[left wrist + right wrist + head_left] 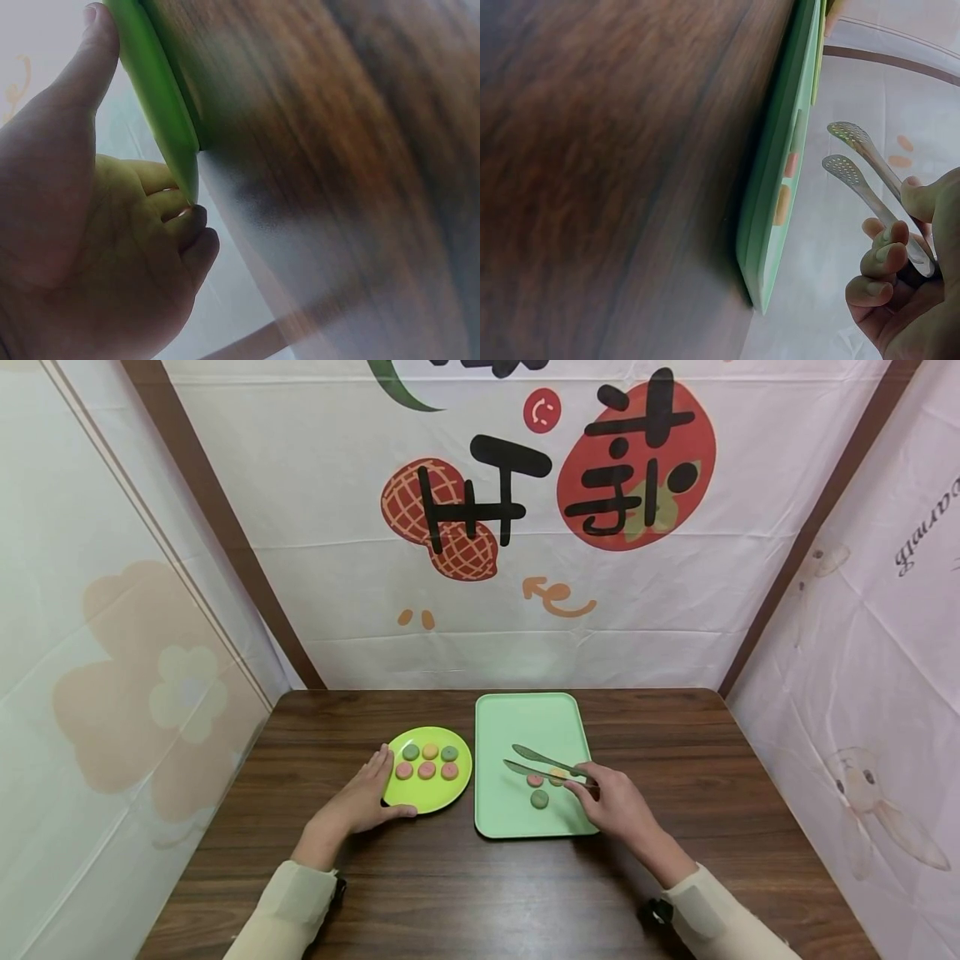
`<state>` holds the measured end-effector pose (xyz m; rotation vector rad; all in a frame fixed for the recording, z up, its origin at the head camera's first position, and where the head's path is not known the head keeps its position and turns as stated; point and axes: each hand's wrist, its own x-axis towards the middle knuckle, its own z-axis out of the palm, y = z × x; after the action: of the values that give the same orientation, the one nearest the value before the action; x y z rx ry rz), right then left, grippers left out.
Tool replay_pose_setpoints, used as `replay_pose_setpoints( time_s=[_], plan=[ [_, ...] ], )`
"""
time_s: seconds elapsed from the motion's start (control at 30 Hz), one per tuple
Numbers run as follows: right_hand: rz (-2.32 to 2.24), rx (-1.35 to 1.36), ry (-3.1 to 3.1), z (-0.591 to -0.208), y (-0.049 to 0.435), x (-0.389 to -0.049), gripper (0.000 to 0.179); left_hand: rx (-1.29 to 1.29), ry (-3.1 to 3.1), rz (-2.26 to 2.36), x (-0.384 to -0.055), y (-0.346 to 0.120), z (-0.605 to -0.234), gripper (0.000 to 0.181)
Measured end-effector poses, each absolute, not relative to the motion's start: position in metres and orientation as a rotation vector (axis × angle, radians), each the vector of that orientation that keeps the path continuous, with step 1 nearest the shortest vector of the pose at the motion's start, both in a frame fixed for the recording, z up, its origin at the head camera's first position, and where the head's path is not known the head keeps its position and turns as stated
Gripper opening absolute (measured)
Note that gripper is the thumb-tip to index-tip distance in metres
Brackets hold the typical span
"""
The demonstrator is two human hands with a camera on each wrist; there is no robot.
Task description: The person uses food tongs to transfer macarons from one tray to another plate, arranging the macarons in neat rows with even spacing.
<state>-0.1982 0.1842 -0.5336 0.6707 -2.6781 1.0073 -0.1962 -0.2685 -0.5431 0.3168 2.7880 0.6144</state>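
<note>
My left hand point(362, 795) rests at the left rim of a yellow-green plate point(431, 795), fingers extended along the edge and thumb at the near side. On the plate are two rows of macaron-like discs: green point(411, 752), yellow and green behind, three pink ones point(427, 770) in front. My right hand point(618, 802) holds metal tongs point(527, 752) with perforated tips point(845, 169), which stand apart with nothing between them. They hover over a mint-green tray point(525, 718). Below lie a pink disc point(534, 781), a yellow disc point(556, 779) partly hidden by the tongs, and a green disc point(539, 799).
Plate and tray stand side by side on a dark wooden table point(480, 893), a narrow strip of wood between them. Printed white cloth point(330, 610) hangs behind the table and along both sides.
</note>
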Motion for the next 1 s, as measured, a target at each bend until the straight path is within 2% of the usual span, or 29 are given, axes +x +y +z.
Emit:
replay_pose_setpoints(
  time_s=[1.0],
  plan=[
    [0.959, 0.587, -2.723, -0.544, 0.203, -0.183, 0.029, 0.336, 2.793, 0.604, -0.197, -0.269, -0.543, 0.126]
  ],
)
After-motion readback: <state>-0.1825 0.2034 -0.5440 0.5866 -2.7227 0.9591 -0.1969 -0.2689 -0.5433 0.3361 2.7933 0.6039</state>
